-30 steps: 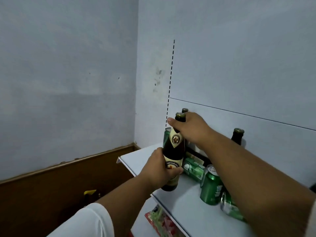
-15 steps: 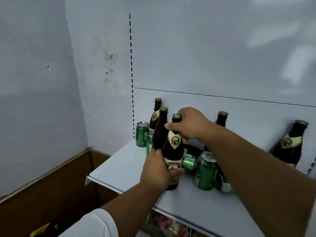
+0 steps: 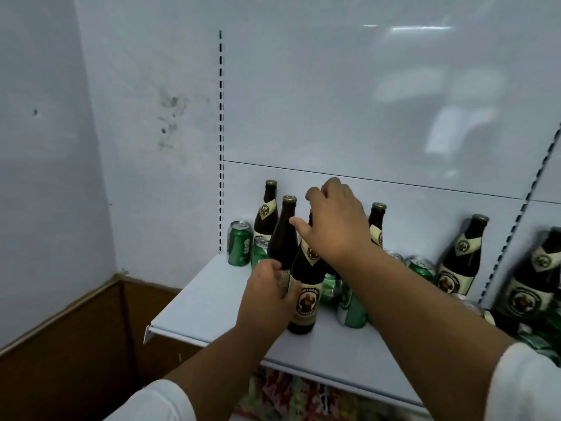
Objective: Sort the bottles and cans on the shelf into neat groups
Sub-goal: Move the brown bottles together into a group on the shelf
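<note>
A dark brown beer bottle (image 3: 304, 299) with a cream label stands upright near the front of the white shelf (image 3: 209, 308). My left hand (image 3: 267, 294) grips its body from the left. My right hand (image 3: 335, 223) hovers over its neck with thumb and fingers spread, hiding the cap. Just behind stand two more brown bottles (image 3: 283, 238) (image 3: 267, 212) and two upright green cans (image 3: 239, 244) (image 3: 259, 252). Another bottle (image 3: 377, 221) shows behind my right wrist. A green can (image 3: 352, 312) stands under my right forearm, with one lying can (image 3: 331, 287) beside it.
Two brown bottles (image 3: 461, 262) (image 3: 538, 287) lean against the back panel at the right, with green cans (image 3: 422, 268) scattered around them. Colourful packets (image 3: 303, 396) lie on the shelf below. A brown wooden panel (image 3: 76, 344) runs along the wall at the left.
The bottle went from the shelf's front edge to just beside the standing bottles. My right hand has loosened from its cap and spread over the neck. The view swung right.
</note>
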Motion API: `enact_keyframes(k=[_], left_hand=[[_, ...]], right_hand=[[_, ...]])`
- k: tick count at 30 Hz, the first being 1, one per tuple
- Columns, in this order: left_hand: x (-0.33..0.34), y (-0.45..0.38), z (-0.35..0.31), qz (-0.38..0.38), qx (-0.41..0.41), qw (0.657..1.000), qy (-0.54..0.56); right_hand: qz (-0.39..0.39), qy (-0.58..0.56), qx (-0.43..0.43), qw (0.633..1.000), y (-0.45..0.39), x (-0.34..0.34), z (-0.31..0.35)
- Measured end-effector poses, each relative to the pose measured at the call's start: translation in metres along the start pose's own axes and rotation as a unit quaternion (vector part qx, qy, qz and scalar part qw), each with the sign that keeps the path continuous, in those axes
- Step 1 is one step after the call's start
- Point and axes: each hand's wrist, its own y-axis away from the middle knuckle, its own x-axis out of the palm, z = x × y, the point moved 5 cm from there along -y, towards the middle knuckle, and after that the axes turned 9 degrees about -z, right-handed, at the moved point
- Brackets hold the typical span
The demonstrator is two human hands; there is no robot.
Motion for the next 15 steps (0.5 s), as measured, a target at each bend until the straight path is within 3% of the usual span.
enact_keyframes(k=[4, 8, 12, 15], left_hand=[[-0.013, -0.009, 0.003, -0.013, -0.033, 0.999, 0.021], [-0.016, -0.015, 0.000, -0.012, -0.044, 0.998, 0.036], [0.001, -0.006, -0.007, 0.038, -0.047, 0.997, 0.046], [0.018, 0.009, -0.012, 0.065, -0.005, 0.998, -0.004]], right_hand=[[-0.010, -0.024, -0.046, 0.999, -0.004, -0.002, 0.016], [-0.007, -0.085, 0.047, 0.995, -0.001, 0.003, 0.001], [0.105, -0.189, 0.175, 0.961, 0.017, 0.023, -0.016], [0.112, -0.225, 0.185, 0.950, 0.020, 0.023, -0.017]])
